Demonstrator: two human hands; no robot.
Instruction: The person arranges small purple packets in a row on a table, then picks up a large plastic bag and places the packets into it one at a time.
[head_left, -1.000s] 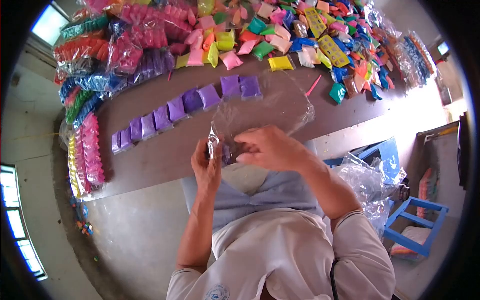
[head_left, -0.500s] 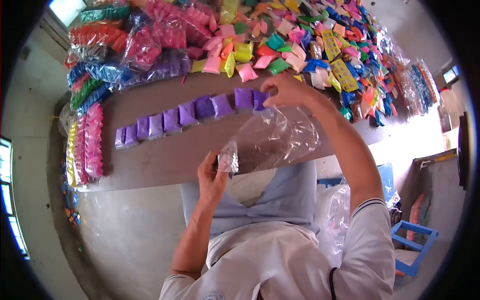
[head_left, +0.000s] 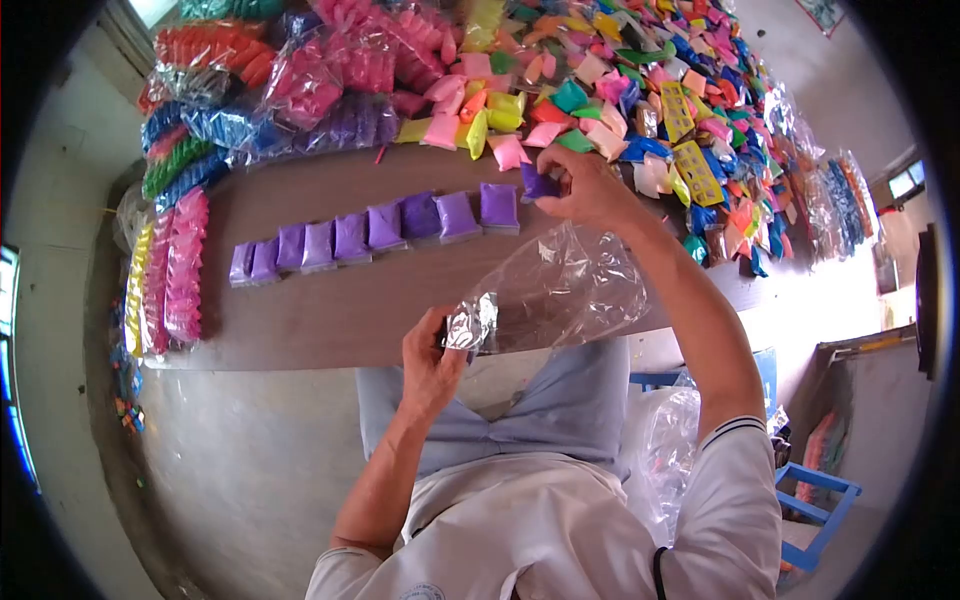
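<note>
Between the thumb and fingers of my right hand [head_left: 580,187] is a small purple packet [head_left: 537,182], at the right end of a row of purple packets [head_left: 352,236] on the brown table [head_left: 400,300]. My left hand [head_left: 435,352] is closed on the gathered end of a clear plastic bag [head_left: 570,285]. The bag spreads out to the right over the table's front edge, below my right forearm. Whether anything lies under the fingers of my left hand besides the bag is hidden.
Loose colourful packets [head_left: 610,95] are heaped along the back and right. Filled bags of pink packets [head_left: 345,60] and blue packets [head_left: 220,128] are stacked back left, with pink strips [head_left: 186,265] at the left edge. A blue stool [head_left: 818,510] stands lower right.
My right hand has taken the end purple packet and moved it slightly up and right, widening the gap to the row. The camera view has shifted a little.
</note>
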